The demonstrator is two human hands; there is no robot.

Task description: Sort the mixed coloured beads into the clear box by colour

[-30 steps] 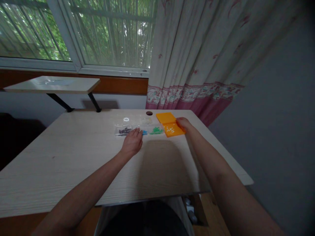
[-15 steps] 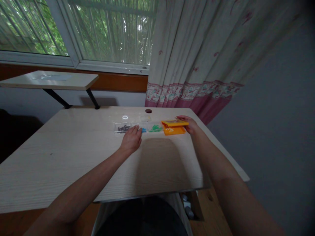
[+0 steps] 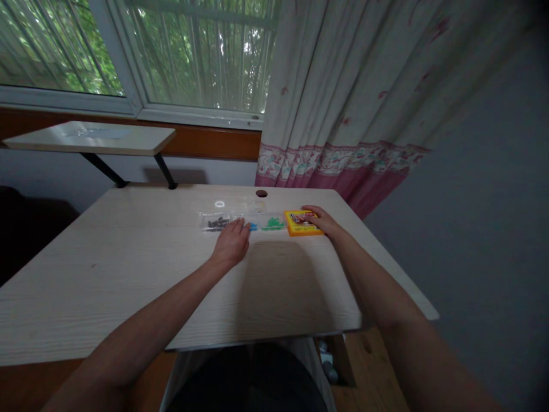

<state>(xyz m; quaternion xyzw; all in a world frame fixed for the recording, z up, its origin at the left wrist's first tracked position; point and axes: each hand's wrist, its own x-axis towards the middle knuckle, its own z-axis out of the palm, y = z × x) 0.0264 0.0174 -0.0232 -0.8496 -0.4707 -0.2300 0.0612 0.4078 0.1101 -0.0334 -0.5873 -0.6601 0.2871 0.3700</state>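
Observation:
An orange flat box (image 3: 300,227) lies closed on the far right part of the wooden table (image 3: 150,274). My right hand (image 3: 321,220) rests flat on its lid, fingers stretched out. Left of the box sits a clear plastic tray (image 3: 240,222) with separate heaps of dark, blue and green small pieces. My left hand (image 3: 231,243) lies flat on the table with its fingertips touching the tray's near edge by the blue pieces.
A round cable hole (image 3: 261,193) is in the table's far edge. A small white side table (image 3: 90,137) stands behind at the left under the window. A patterned curtain (image 3: 343,103) hangs at the right. The table's right edge drops off near my right forearm.
The orange box was open with its lid laid back; my right hand swung the lid over and pressed it closed. My left hand stayed at the tray.

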